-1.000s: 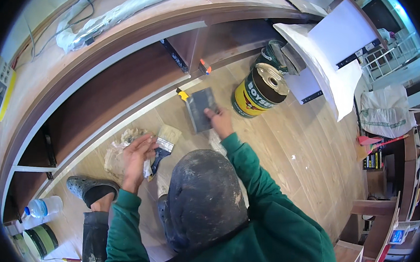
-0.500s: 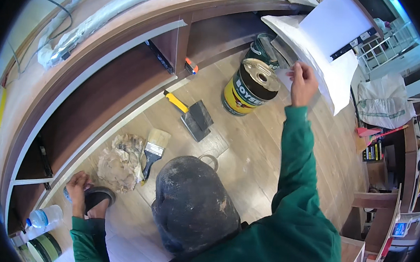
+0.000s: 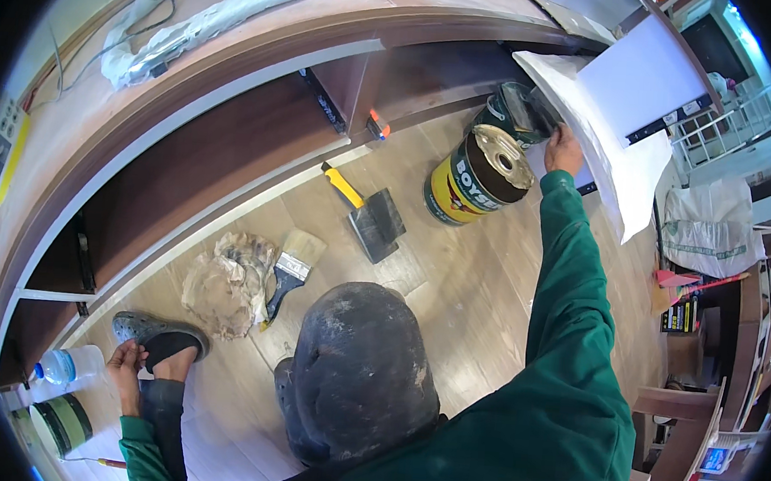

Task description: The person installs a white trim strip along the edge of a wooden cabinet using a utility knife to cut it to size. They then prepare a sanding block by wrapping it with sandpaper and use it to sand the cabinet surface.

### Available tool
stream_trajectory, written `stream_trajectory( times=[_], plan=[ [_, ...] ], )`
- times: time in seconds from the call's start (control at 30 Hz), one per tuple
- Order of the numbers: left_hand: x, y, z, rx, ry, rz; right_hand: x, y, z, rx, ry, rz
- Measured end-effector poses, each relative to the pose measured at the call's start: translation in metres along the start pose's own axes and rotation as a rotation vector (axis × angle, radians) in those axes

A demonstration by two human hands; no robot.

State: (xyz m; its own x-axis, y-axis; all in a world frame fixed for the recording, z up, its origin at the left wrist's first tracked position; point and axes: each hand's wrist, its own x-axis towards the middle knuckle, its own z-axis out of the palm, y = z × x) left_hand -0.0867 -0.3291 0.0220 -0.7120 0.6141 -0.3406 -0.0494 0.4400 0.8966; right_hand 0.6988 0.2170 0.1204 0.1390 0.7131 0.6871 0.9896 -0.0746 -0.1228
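One green bucket (image 3: 497, 114) stands just left of the right hand's grip (image 3: 564, 152).

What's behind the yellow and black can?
A dark green bucket, its upper part visible, with the right hand near it. The can covers the bucket's lower near side, which can't be seen.

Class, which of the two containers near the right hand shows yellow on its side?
The front can: its lower side is yellow, while the dark green container behind it shows none.
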Motion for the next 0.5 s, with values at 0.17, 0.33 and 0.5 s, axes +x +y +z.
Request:
stream_trajectory(
  times=[0.17, 0.33, 0.5],
  plan=[
    [-0.004, 0.003, -0.002, 0.05, 0.007, 0.005, 0.013, -0.013, -0.003, 0.046, 0.024, 0.21],
    [-0.007, 0.006, 0.001, 0.012, 0.006, 0.001, 0.006, 0.005, 0.004, 0.096, -0.038, -0.136],
    [-0.012, 0.011, 0.007, 0.016, 0.019, -0.013, -0.006, 0.008, 0.011, -0.053, -0.049, -0.305]
  ],
)
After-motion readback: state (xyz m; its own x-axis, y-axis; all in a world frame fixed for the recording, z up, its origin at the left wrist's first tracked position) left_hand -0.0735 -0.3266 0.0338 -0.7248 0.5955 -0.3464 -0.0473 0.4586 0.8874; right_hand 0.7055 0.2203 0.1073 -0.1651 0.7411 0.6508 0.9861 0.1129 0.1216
